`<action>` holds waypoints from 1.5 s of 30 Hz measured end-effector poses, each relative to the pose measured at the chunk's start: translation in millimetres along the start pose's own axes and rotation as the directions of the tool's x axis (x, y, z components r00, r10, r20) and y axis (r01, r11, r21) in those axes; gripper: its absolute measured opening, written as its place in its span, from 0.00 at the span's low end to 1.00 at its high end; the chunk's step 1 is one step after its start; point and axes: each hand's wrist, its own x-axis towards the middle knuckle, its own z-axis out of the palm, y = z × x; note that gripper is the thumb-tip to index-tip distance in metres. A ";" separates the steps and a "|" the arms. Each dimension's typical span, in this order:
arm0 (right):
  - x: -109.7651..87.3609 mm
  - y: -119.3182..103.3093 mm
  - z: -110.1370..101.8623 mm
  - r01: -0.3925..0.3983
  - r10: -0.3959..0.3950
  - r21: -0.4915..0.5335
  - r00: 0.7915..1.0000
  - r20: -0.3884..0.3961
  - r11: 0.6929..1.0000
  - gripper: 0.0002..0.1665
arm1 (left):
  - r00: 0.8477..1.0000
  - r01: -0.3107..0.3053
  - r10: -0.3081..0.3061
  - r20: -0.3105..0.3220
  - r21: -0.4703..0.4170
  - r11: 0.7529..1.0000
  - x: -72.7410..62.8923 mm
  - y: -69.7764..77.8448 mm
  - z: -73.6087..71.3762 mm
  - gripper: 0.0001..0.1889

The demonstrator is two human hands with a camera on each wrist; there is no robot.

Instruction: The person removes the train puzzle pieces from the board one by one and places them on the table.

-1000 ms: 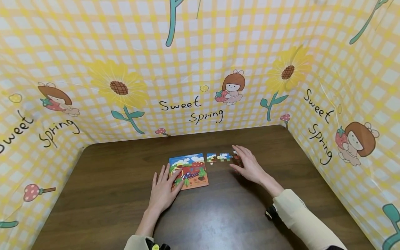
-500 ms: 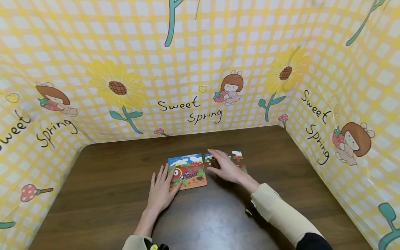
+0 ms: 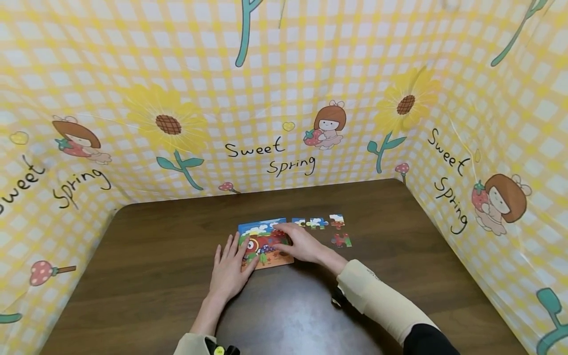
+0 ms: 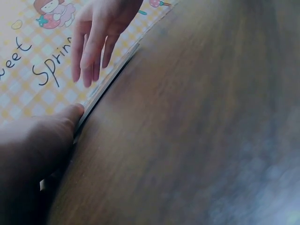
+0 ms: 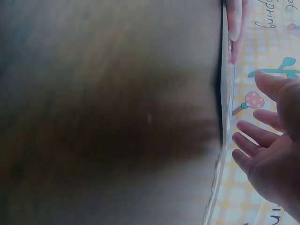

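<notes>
A jigsaw board [image 3: 266,261] with a colourful picture of a red train, blue sky and green plants lies on the table in the head view. My left hand [image 3: 228,273] rests on its left part with fairly straight fingers; in the left wrist view the thumb [image 4: 72,115] touches the board's edge [image 4: 105,91]. Over the board's right part hovers my right hand [image 3: 303,244]. Its fingers [image 5: 255,133] are spread and relaxed, apart from the board, with nothing visible between them. Loose jigsaw pieces [image 3: 317,223] lie right of the board, including a red-and-green piece [image 3: 341,240].
The brown wooden table [image 3: 155,286] extends around the board. A yellow checked cloth [image 3: 266,98] with sunflowers and "Sweet Spring" lettering walls the table at the back and both sides.
My right hand has swept left from the rightmost loose pieces, past the others, to above the board, uncovering the pieces. My left hand has stayed on the board.
</notes>
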 end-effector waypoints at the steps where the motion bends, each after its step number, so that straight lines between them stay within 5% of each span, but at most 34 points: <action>1: 0.4 -0.1 1.9 0.001 -0.001 0.005 1.000 0.005 1.000 0.36 | 1.000 0.001 -0.001 0.007 0.001 1.000 -0.4 0.4 0.1 0.38; 22: 14.9 -5.7 13.4 0.041 -0.042 -0.033 0.999 -0.030 0.999 0.30 | 0.999 0.016 -0.016 0.036 0.002 1.000 1.1 1.6 1.0 0.42; 31: 16.5 -9.0 23.1 -0.057 0.047 -0.114 0.995 -0.083 0.992 0.27 | 0.999 0.024 -0.024 0.046 0.008 1.000 0.2 1.5 0.7 0.42; 45: 20.0 -17.7 27.9 -0.102 0.102 0.007 0.989 -0.104 0.995 0.26 | 0.999 0.020 -0.020 0.027 0.008 1.000 0.5 0.8 0.0 0.41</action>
